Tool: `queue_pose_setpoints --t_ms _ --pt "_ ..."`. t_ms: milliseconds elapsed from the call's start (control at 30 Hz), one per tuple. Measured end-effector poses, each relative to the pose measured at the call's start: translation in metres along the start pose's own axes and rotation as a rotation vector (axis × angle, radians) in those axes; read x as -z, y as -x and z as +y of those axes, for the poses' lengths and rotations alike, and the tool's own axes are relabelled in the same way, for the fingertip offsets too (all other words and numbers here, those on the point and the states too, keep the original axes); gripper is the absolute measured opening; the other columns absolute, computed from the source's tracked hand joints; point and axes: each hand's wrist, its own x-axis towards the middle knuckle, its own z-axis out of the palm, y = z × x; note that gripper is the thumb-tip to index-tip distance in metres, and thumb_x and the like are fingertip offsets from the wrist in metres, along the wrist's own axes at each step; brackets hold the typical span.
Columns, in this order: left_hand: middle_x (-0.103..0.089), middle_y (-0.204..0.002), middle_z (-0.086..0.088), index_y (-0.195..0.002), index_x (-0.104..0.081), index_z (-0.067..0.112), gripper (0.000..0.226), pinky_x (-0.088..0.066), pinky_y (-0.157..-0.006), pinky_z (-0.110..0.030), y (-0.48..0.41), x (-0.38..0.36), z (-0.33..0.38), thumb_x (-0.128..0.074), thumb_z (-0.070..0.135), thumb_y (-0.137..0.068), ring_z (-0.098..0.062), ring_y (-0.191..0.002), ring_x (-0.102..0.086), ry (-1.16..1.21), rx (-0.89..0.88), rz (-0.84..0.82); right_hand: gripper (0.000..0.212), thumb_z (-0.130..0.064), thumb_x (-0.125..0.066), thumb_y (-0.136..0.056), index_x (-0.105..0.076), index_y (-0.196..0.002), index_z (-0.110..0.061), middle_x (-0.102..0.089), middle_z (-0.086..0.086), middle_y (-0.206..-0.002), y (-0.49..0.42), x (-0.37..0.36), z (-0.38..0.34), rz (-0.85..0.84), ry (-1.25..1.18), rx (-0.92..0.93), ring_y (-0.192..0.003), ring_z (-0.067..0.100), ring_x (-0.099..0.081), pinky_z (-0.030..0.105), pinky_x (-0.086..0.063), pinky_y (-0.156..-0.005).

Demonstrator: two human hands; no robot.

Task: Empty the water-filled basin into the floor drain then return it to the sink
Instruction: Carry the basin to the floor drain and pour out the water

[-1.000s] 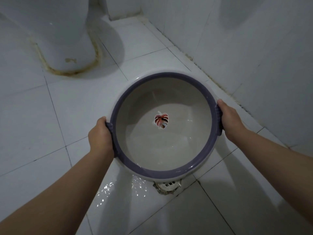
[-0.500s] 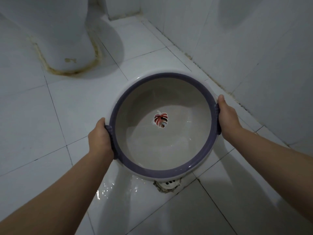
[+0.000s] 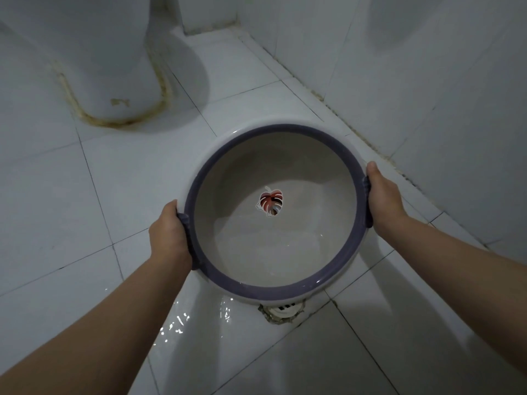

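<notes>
A round white basin [image 3: 273, 286] with a purple rim and a red leaf picture on its bottom is held above the tiled floor, tilted toward me. A little water lies in its near side. My left hand [image 3: 168, 232] grips the left rim handle and my right hand [image 3: 383, 201] grips the right one. Just below the basin's near edge the round floor drain [image 3: 282, 310] shows partly, with its far half hidden by the basin. Wet floor glistens to the drain's left.
A white toilet base [image 3: 108, 81] with stained sealant stands at the upper left. A tiled wall [image 3: 427, 81] runs along the right side, meeting the floor in a dirty grout line. The sink is out of view.
The basin has stayed over the drain with both hands on its handles, rising very slightly. The pool of water inside looks smaller and has shifted toward the near side.
</notes>
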Motion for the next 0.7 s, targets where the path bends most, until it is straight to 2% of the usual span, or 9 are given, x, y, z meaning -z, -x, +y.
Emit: queue_pose_setpoints --t_ms 100,200,333,500,700 --pt "-0.051 -0.046 0.002 -0.055 -0.047 0.018 0.034 -0.039 -0.055 -0.026 0.0016 0.0006 0.0000 -0.041 0.032 -0.086 -0.016 -0.053 -0.048 0.003 -0.006 0.000 0.043 -0.054 -0.043 -0.086 -0.053 -0.061 -0.020 -0.057 0.003 -0.065 0.0017 -0.0005 0.0007 0.022 -0.032 0.008 -0.063 0.020 -0.055 0.029 -0.041 -0.057" --pt "-0.051 -0.045 0.001 -0.058 -0.049 0.018 0.030 -0.039 -0.053 -0.025 0.0036 0.0019 0.0007 -0.040 0.030 -0.084 -0.017 -0.053 -0.048 0.001 0.004 -0.005 0.041 -0.052 -0.046 -0.085 -0.054 -0.060 -0.020 -0.058 0.002 -0.064 0.0038 -0.0009 0.0008 0.031 -0.072 -0.001 -0.061 0.019 -0.055 0.028 -0.042 -0.057" --pt "-0.038 -0.026 0.007 -0.052 -0.039 0.018 0.030 -0.033 -0.049 -0.024 0.0062 0.0016 0.0025 -0.040 0.025 -0.081 -0.014 -0.044 -0.042 0.021 0.035 0.016 0.041 -0.051 -0.047 -0.084 -0.051 -0.056 -0.021 -0.055 0.002 -0.060 0.0052 -0.0006 -0.0001 0.036 -0.102 0.000 -0.057 0.018 -0.053 0.027 -0.041 -0.056" --pt "-0.033 -0.024 0.009 -0.048 -0.033 0.019 0.034 -0.029 -0.051 -0.024 0.0090 0.0025 0.0042 -0.040 0.024 -0.081 -0.014 -0.041 -0.037 0.032 0.054 0.027 0.039 -0.050 -0.048 -0.084 -0.053 -0.058 -0.021 -0.058 -0.002 -0.056 0.0070 -0.0002 -0.0002 0.040 -0.109 0.011 -0.051 0.012 -0.056 0.021 -0.043 -0.048" --pt "-0.031 -0.024 0.009 -0.047 -0.031 0.019 0.036 -0.029 -0.049 -0.024 0.0102 0.0036 0.0032 -0.040 0.024 -0.081 -0.009 -0.027 -0.033 0.061 0.060 0.002 0.040 -0.051 -0.049 -0.082 -0.052 -0.055 -0.022 -0.054 -0.002 -0.054 0.0082 -0.0004 -0.0005 0.047 -0.108 0.008 -0.052 0.015 -0.053 0.026 -0.040 -0.052"
